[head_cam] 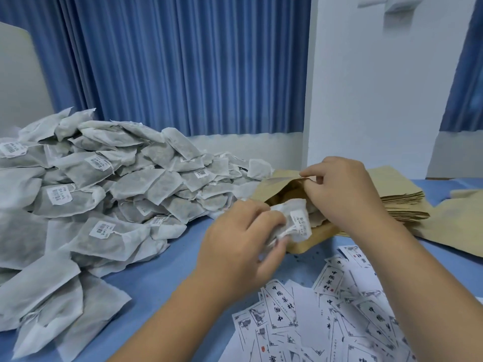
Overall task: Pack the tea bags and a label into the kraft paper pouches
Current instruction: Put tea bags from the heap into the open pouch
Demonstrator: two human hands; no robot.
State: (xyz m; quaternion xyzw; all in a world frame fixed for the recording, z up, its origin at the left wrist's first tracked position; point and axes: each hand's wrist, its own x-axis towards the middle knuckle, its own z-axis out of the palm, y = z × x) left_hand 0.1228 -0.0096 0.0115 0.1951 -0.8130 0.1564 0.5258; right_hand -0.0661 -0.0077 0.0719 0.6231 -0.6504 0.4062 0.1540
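The open kraft pouch (pixel 277 188) lies at centre. The right hand (pixel 339 189) pinches its upper edge; the fingers of the left hand (pixel 235 244) grip tea bags (pixel 296 216) at its mouth. Bare surface (pixel 167 283) lies at 7 o'clock, between the tea bag pile (pixel 91 192) and the labels (pixel 339 309).

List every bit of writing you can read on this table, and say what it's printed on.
"中國藥材", in large brush characters, on the white label cards; the third character is a best guess.
Small print on those cards: too small to read.
Barcode stickers on the piled tea bags: blurred, unreadable.
Sticker on the tea bag in the left hand: blurred.
Kraft pouch: no print visible.
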